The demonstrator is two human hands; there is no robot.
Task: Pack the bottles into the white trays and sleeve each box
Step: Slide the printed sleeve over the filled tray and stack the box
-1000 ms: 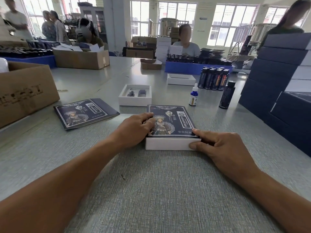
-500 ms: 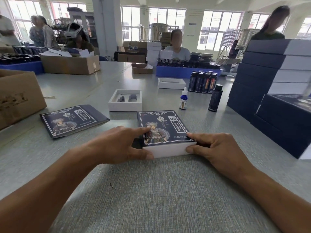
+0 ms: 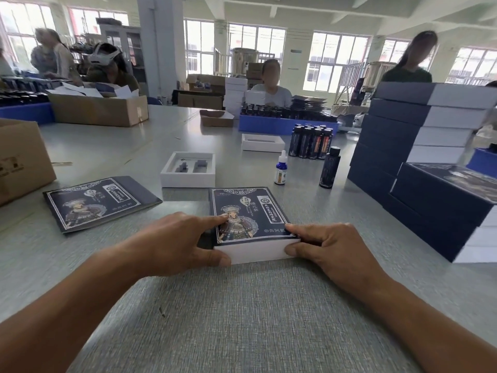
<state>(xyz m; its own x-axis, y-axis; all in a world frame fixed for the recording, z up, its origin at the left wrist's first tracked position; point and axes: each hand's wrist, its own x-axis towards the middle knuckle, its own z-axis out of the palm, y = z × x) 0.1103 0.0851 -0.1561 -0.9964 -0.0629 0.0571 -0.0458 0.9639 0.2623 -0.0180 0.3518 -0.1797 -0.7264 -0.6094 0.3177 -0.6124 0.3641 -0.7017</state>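
Sleeved box [image 3: 250, 224] on desk [image 3: 242, 319] — my left hand [image 3: 174, 243] and right hand [image 3: 330, 249] fingers pinching its near corners — risk: uneven squeeze skews or creases the sleeve.

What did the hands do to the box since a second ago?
The left hand slid from the sleeved box's top to its left end, thumb now on the white front edge. The right hand keeps gripping the right corner. The box turned slightly. The spare sleeve, open tray and bottles stayed put.

Box stack [image 3: 403, 146] close right
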